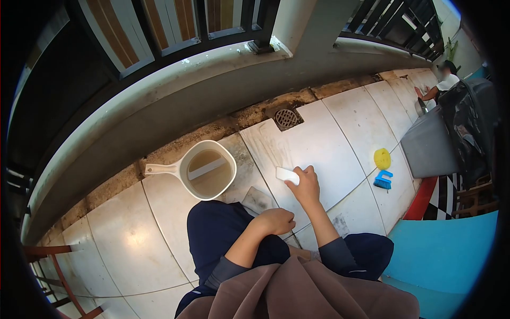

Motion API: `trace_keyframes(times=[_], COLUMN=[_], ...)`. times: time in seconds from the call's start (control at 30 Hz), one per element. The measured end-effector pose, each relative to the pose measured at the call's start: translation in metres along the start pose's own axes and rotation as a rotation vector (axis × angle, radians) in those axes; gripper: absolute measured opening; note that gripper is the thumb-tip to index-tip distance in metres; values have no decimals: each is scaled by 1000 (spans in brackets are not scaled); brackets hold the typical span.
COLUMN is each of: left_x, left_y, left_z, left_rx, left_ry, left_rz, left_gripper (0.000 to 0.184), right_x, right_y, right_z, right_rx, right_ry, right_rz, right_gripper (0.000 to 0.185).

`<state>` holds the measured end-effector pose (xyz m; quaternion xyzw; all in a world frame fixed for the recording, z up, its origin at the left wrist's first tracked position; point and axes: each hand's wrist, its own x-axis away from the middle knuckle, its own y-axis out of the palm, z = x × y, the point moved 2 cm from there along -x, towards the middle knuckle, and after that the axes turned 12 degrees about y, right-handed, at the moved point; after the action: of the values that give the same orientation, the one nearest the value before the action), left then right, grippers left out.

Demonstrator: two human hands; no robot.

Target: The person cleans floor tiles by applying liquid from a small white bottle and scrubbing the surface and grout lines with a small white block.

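Note:
My right hand (306,186) grips a white sponge block (287,176), held against or just above the pale floor tile (324,138). Near my knee, my left hand (275,221) is curled into a loose fist, and nothing shows sticking out of it. To the left stands a white dipper (232,178) with a long handle, holding murky brownish water (210,183). Between the dipper and my left hand there is a greyish stained piece or patch (258,200); I cannot tell which. Dirty streaks mark the tile beyond the sponge block.
A square drain grate (287,118) is set along the wall. At right lie a round yellow sponge (382,159) and a blue scrub brush (382,180). Behind them stands a grey bin (431,142). Another person (443,85) crouches at far right, hands near the floor.

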<state>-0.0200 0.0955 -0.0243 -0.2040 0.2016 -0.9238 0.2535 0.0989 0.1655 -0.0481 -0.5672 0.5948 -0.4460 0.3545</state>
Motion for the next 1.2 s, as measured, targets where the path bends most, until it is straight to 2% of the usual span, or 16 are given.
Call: trace_keyframes(times=[0.23, 0.33, 0.47, 0.53, 0.7, 0.83, 1.2], left_x=[-1, 1, -3, -1, 0, 0, -5], left_y=[0, -4, -2, -3, 5, 5, -2], left_z=[-6, -8, -11, -6, -5, 4, 11], left_rx=[4, 8, -5, -6, -5, -3, -20], left_ry=[-12, -27, -23, -24, -4, 4, -6], left_rz=[-2, -5, -1, -5, -2, -27, -48], left_gripper=[35, 35, 35, 35, 34, 34, 34], right_x=[-122, -150, -142, -118, -21, 15, -130], right_y=[24, 28, 32, 26, 9, 1, 23], right_z=[-83, -101, -89, -68, 3, 23, -82], right_rx=[26, 27, -3, -20, -31, -50, -4], right_ry=[46, 30, 23, 52, 58, 79, 78], right_rz=[-19, 40, 25, -88, -13, -7, -32], right_gripper=[41, 40, 37, 42, 40, 39, 46])
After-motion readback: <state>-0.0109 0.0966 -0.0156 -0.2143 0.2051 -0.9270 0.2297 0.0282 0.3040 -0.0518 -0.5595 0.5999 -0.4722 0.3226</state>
